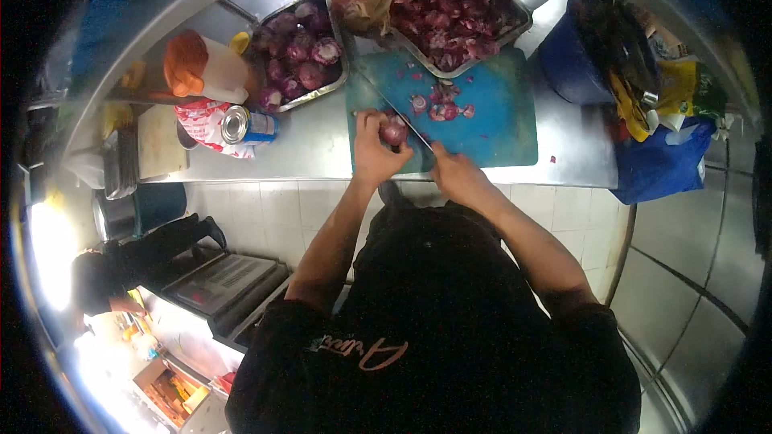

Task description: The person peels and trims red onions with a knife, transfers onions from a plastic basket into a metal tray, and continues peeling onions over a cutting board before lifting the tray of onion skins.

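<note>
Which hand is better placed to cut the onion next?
Right, I'd judge: the right hand already grips the knife, its blade close beside the onion. The left hand is taken up with holding that onion.

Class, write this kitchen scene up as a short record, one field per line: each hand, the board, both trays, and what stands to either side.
Left hand: holding a red onion
Right hand: gripping a knife; blade close to the onion, contact unclear
Cutting board: blue-green, with loose onion pieces
Left tray: red onions, mostly whole
Right tray: heaped with dark red onion skins or pieces, hard to tell which
Left side: jug with orange lid, tin can
Right side: blue bucket
</note>
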